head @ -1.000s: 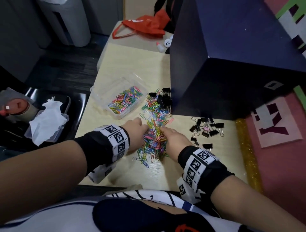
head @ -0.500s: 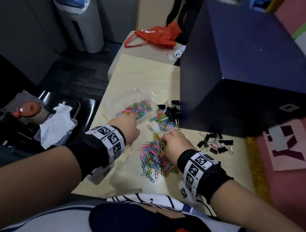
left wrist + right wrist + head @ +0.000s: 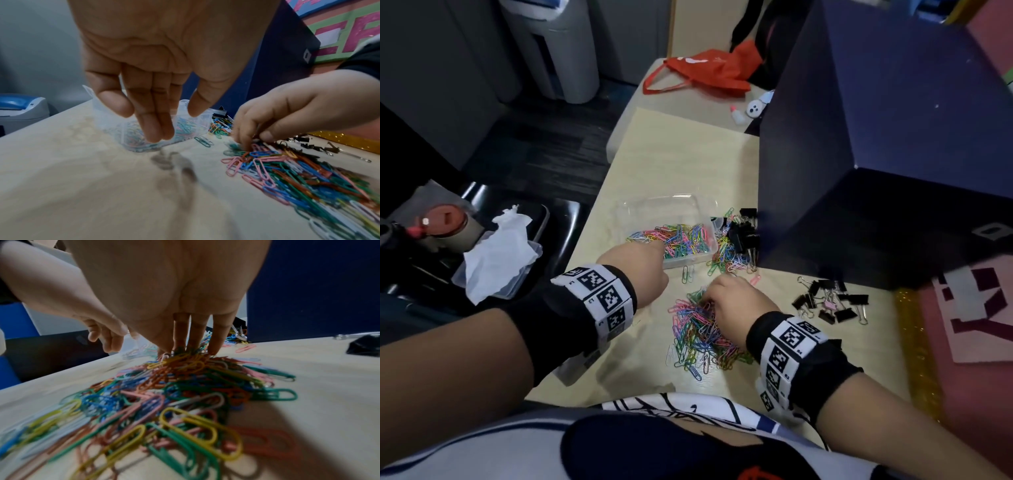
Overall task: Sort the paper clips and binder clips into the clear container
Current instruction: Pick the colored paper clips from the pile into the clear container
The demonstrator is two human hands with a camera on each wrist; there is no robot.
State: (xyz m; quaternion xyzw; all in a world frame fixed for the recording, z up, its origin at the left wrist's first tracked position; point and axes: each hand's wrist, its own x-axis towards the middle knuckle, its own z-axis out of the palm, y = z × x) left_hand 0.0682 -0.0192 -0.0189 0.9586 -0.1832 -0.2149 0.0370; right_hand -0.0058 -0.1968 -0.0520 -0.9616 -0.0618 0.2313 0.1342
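Left hand (image 3: 640, 270) over the near edge of the container (image 3: 654, 214), fingers (image 3: 153, 125) straight and hanging down, holding nothing. Right hand (image 3: 736, 308) on the far end of the near clip pile (image 3: 703, 337), fingertips (image 3: 213, 347) pressed down into the clips; thumb bent toward them in the left wrist view, but cannot tell whether any clip is pinched.

Container on the table (image 3: 681, 164), left of the box (image 3: 876, 171), with a layer of coloured paper clips (image 3: 678, 238) inside. Second spread of paper clips (image 3: 726, 257) just right of the container, touching a cluster of black binder clips (image 3: 744, 231) against the box. Two loose clips (image 3: 688, 274) on the table between container and near pile. One pink clip (image 3: 755, 280) just beyond the right hand. Another group of binder clips (image 3: 832, 305) right of the right hand, well apart from the container, mostly black with one pink.

Marker bands on both wrists. Red bag (image 3: 709, 70) at the far end. Tissue (image 3: 496, 250) in a small tub off the table's left edge.
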